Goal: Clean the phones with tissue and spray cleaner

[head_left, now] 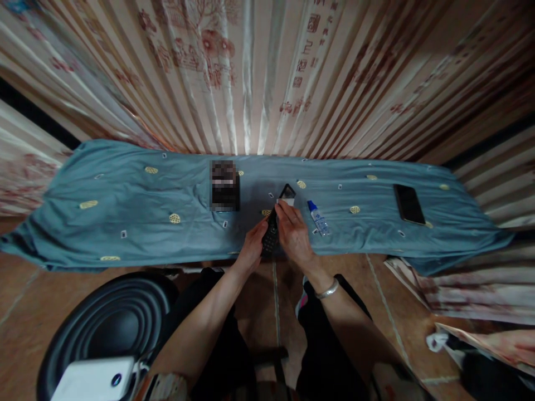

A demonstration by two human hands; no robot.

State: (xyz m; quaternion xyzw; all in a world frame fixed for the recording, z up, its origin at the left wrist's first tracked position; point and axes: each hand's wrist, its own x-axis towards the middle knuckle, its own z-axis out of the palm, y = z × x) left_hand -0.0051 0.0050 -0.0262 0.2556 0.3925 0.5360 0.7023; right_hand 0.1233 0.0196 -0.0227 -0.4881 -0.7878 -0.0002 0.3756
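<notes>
While our left hand (252, 249) clasps the remote control (271, 234) above the blue cloth (125, 195), our right hand (293, 233) pinches a white wipe (289, 201) on it; a small bottle (319, 218) and phone (408, 204) lie nearby, labels unreadable.

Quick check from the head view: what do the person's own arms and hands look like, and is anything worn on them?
Both forearms are bare, with no sleeves in view. The left hand wears no glove, ring or band that can be seen. The right hand is also ungloved, and a slim silver bracelet circles its wrist. No watch, cables or markings show on either arm.
</notes>
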